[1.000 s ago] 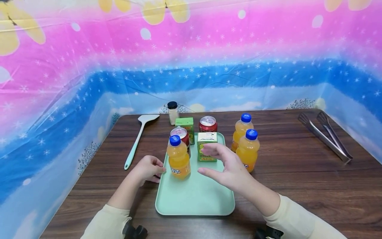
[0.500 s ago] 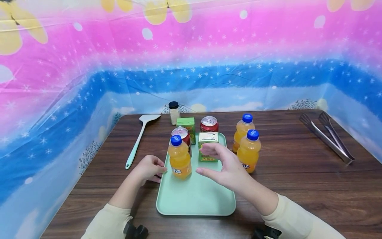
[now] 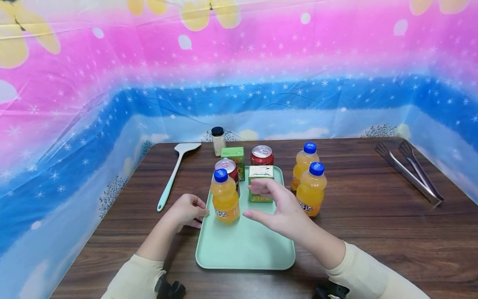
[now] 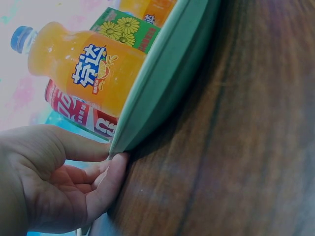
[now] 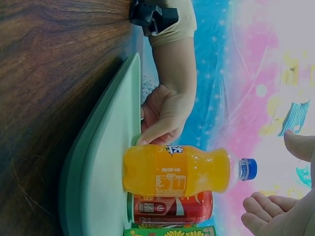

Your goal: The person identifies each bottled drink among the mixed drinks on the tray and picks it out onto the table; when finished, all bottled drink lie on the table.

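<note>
My left hand (image 3: pixel 186 210) pinches the left rim of the pale green tray (image 3: pixel 244 249); in the left wrist view the thumb and fingers (image 4: pixel 114 169) meet at that rim. An orange soda bottle (image 3: pixel 225 201) with a blue cap stands upright on the tray, just beside this hand. Behind it are a red soda can (image 3: pixel 228 166) and a green drink carton (image 3: pixel 232 153). Over the tray's right side, my right hand (image 3: pixel 285 211) hovers with fingers spread apart from the thumb, holding nothing. It partly hides a second green carton (image 3: pixel 260 171) on the tray.
Another red can (image 3: pixel 262 154) stands at the tray's far end. Two orange soda bottles (image 3: pixel 311 193) stand on the table right of the tray. A spatula (image 3: pixel 171 178) lies to the left, metal tongs (image 3: pixel 410 174) to the right. A black-capped jar (image 3: pixel 218 142) is at the back.
My right hand has drifted slightly left over the tray, still spread. The left hand keeps its place on the rim, and the drinks stay where they were.
</note>
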Demonstrator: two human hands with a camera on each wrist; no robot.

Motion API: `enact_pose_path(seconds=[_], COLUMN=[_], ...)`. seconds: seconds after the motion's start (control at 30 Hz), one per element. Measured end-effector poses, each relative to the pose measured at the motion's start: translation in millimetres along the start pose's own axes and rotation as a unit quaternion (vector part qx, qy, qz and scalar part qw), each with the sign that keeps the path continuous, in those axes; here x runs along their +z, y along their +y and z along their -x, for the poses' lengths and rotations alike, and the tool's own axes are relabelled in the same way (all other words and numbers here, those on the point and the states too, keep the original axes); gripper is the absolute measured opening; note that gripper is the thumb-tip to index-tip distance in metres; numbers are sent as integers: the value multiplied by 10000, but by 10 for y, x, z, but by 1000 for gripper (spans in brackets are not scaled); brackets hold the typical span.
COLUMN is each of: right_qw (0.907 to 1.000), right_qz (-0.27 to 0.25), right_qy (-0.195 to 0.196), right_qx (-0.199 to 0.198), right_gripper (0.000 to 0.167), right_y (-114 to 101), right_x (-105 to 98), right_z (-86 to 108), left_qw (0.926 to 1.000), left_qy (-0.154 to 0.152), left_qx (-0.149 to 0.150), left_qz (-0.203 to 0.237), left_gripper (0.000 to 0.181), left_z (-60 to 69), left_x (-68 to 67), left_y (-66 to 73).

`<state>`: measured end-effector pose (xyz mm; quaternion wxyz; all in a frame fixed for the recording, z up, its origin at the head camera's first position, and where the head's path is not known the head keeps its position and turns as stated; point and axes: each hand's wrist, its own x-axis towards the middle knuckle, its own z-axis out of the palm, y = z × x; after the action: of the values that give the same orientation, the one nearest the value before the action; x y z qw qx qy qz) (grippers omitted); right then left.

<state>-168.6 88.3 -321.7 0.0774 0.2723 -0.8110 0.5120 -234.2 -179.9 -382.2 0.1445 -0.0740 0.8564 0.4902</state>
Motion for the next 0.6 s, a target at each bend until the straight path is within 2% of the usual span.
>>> enact_pose_path(seconds=[0.6], right_qw=[10000], right_qz=[-19], right_qy=[-55], right_qx=[29], right_gripper=[63], right_y=[-11], right_x=[21], right_z=[-27], left_qw=[10000], left_qy=[-36], left_qx=[7], left_qz=[-3], left_gripper=[14], left_z=[32], left_x=[-7], left_y=[13])
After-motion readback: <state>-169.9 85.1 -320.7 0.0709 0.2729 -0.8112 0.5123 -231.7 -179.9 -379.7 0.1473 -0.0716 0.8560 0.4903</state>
